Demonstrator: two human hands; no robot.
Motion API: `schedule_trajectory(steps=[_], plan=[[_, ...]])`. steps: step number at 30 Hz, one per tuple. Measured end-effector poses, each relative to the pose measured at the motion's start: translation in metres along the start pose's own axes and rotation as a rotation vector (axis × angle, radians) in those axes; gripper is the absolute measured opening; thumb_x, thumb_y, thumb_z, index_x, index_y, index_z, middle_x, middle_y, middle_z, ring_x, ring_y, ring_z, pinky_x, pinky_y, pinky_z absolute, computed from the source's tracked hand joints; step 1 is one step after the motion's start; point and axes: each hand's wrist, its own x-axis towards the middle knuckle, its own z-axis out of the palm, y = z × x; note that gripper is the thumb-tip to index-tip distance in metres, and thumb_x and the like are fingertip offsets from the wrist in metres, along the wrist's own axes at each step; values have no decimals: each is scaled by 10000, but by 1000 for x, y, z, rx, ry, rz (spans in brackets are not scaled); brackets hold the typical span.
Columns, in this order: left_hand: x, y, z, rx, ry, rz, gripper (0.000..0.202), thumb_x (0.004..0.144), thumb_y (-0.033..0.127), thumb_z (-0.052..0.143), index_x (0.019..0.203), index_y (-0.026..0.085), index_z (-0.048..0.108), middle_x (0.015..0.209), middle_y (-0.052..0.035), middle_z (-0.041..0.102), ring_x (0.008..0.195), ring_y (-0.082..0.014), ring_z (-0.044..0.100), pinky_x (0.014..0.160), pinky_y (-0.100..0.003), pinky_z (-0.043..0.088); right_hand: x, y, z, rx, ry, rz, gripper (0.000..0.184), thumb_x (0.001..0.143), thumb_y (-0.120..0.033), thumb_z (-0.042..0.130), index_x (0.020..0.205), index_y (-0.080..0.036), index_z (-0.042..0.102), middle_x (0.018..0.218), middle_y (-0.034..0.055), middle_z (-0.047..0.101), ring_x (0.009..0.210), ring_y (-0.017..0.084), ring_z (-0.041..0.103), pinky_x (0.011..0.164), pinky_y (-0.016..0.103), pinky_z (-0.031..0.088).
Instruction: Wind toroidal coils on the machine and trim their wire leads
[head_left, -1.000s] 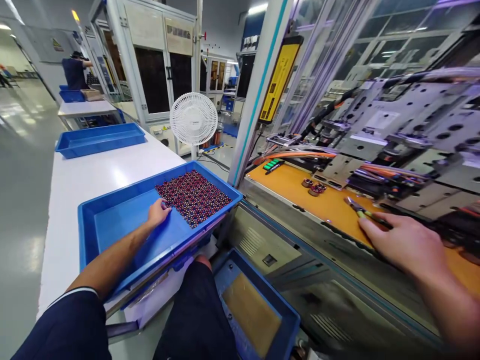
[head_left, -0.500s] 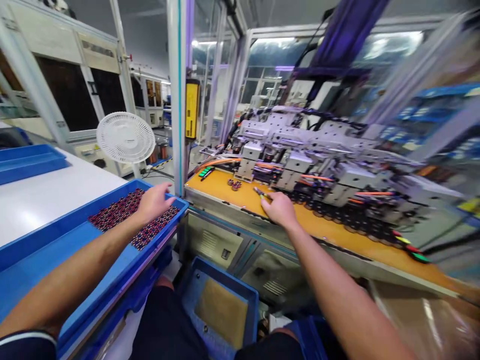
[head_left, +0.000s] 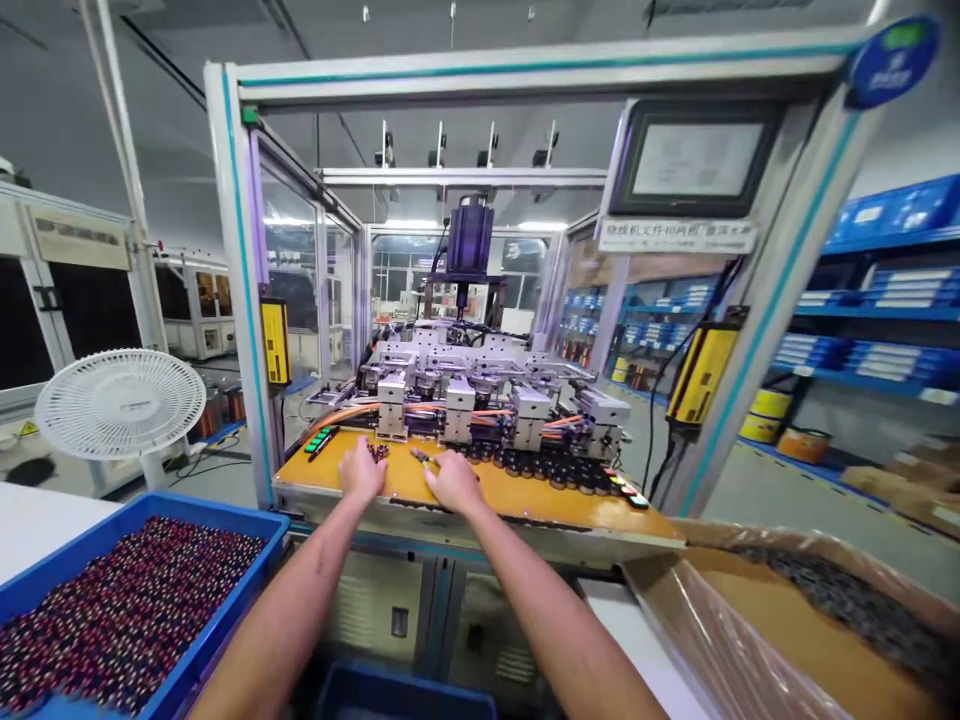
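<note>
My left hand [head_left: 361, 470] is at the orange worktop, its fingers parted beside a small cluster of dark red wound parts [head_left: 378, 452]. Whether it touches them I cannot tell. A small pair of nippers [head_left: 423, 458] with a metal tip and yellowish handle is gripped in my right hand [head_left: 455, 484], tip pointing left toward the cluster. Along the worktop [head_left: 401, 482], to the right of this hand, run several round black parts [head_left: 540, 467]. Behind both hands stands a winding machine [head_left: 459, 410] with metal heads and orange tubes.
At the left, a blue tray [head_left: 274, 530] holds many dark red parts. A white fan [head_left: 120, 405] stands behind it. Yellow safety units [head_left: 705, 372] flank the machine frame. A plastic-lined carton [head_left: 675, 590] of dark parts sits at the right. Below is a blue bin [head_left: 405, 690].
The view has swung right to face the machine. My left hand has moved from above the blue tray to the worktop beside the cluster. My right hand still holds the nippers.
</note>
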Motion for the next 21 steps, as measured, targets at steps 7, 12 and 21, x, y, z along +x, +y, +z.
schedule_trajectory(steps=[7, 12, 21], plan=[[-35, -45, -43, -419, 84, -59, 510, 827, 281, 696, 1277, 139, 502, 1021, -80, 689, 819, -177, 701, 813, -387, 575, 1, 6, 5, 133, -40, 26, 270, 962, -368, 604, 1117, -149, 631, 1202, 89, 617, 1116, 239, 590, 984, 475, 485], [-113, -44, -82, -690, 82, 0, 625, 685, 271, 761, 1233, 145, 488, 1033, -105, 720, 891, -184, 725, 842, -342, 582, -2, 2, -6, 354, -10, 10, 279, 949, -341, 626, 1152, -150, 621, 1264, 99, 589, 1179, 262, 557, 1027, 511, 450], [-236, -39, -113, -710, 1, 471, 625, 792, -3, 691, 1312, 294, 514, 1157, -41, 750, 1027, -152, 717, 867, -245, 590, -150, -45, -51, 1047, -362, -203, 527, 831, -628, 625, 1028, -142, 680, 984, 112, 738, 730, 192, 692, 653, 330, 590]])
